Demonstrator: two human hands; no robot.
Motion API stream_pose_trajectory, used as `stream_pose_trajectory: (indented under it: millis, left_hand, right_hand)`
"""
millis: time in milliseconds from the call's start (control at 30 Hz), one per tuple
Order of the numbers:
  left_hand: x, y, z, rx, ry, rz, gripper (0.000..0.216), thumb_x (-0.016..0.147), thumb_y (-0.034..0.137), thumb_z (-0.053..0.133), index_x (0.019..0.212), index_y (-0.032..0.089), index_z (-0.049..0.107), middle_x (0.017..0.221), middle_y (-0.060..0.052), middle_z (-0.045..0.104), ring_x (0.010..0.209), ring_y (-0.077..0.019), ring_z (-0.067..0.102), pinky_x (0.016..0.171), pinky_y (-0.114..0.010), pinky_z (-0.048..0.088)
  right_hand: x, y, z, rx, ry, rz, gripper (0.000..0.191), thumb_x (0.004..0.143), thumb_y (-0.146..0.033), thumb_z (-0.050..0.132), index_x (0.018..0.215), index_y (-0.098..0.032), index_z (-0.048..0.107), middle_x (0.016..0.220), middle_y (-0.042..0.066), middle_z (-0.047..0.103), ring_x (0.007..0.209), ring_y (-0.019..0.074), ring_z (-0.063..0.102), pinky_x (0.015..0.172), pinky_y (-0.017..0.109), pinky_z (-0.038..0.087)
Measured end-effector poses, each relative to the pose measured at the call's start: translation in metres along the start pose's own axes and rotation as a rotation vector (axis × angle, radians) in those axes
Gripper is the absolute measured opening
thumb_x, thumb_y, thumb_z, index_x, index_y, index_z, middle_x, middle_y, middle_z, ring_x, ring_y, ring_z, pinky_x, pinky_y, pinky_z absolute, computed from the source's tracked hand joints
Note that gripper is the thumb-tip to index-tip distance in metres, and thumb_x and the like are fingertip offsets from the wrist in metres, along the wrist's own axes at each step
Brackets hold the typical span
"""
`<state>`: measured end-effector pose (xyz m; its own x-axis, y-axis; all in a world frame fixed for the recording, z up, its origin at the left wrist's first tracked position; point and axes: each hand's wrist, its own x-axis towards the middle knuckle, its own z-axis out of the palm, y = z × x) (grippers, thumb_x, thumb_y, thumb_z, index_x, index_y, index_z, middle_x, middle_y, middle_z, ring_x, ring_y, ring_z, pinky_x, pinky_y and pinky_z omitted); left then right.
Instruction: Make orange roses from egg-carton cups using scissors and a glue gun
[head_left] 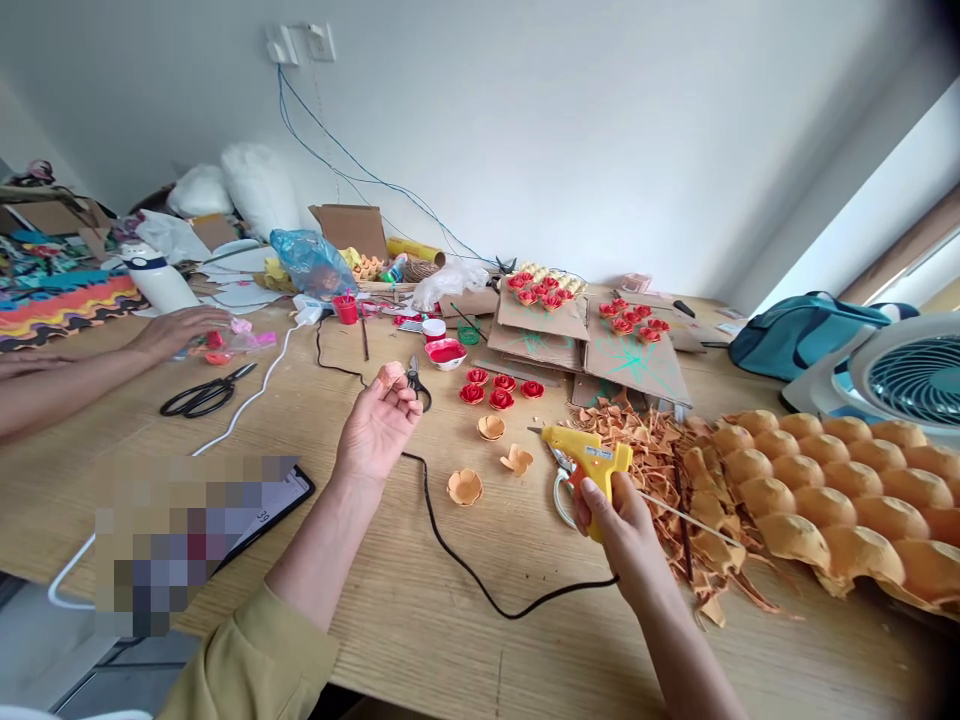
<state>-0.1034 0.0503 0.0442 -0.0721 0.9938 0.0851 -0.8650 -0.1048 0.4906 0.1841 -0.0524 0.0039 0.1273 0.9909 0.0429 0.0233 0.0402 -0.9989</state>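
My right hand [611, 515] is wrapped round the grip of a yellow glue gun [585, 458], nozzle pointing left over the table. Its black cord [465, 570] loops across the wood toward my left hand. My left hand [377, 425] is raised palm up, fingertips pinching a small orange paper piece [390, 373]. Between my hands lie unpainted orange paper roses [465, 487], [491, 427], [517, 459]. Several red painted roses [500, 389] sit just beyond them.
An orange egg tray [832, 490] and paper scraps [645, 440] lie at right. Cardboard sheets carrying red roses [630, 350], a bowl of red paint [445, 352], scissors [206, 395] and small scissors [417, 382], a tablet [270, 505], a fan [911, 380]. Another person's hand [176, 330] rests far left.
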Motion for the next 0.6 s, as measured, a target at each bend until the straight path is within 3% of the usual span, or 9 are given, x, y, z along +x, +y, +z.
stream_pose_trajectory:
  millis: [167,400,600]
  left_hand:
    - [0.001,0.001,0.001,0.037,0.019,-0.005,0.017,0.074,0.017,0.076,0.089,0.015,0.069,0.081,0.001,0.068,0.067,-0.0073,0.06,0.063,-0.02,0.051]
    - [-0.002,-0.008,-0.001,0.202,-0.067,-0.029,0.037,0.066,0.028,0.085,0.098,0.016,0.071,0.09,0.0,0.068,0.07,-0.0073,0.057,0.063,-0.019,0.05]
    - [-0.007,-0.015,0.0,0.361,-0.076,-0.077,0.035,0.065,0.027,0.086,0.096,0.016,0.072,0.094,-0.001,0.07,0.068,-0.0054,0.054,0.064,-0.018,0.048]
  right_hand:
    - [0.01,0.005,-0.017,-0.006,0.05,0.02,0.039,0.083,-0.058,0.067,0.08,-0.021,0.054,0.067,-0.002,0.059,0.059,0.0128,0.052,0.054,0.024,0.042]
    - [0.026,0.013,-0.036,-0.069,0.156,0.153,0.058,0.053,-0.063,0.084,0.086,-0.021,0.062,0.069,0.001,0.067,0.066,0.0206,0.065,0.057,0.027,0.051]
    - [0.021,0.013,-0.05,-0.472,0.08,0.051,0.049,0.065,-0.065,0.074,0.08,-0.018,0.071,0.065,0.003,0.067,0.061,0.0199,0.062,0.051,0.027,0.045]
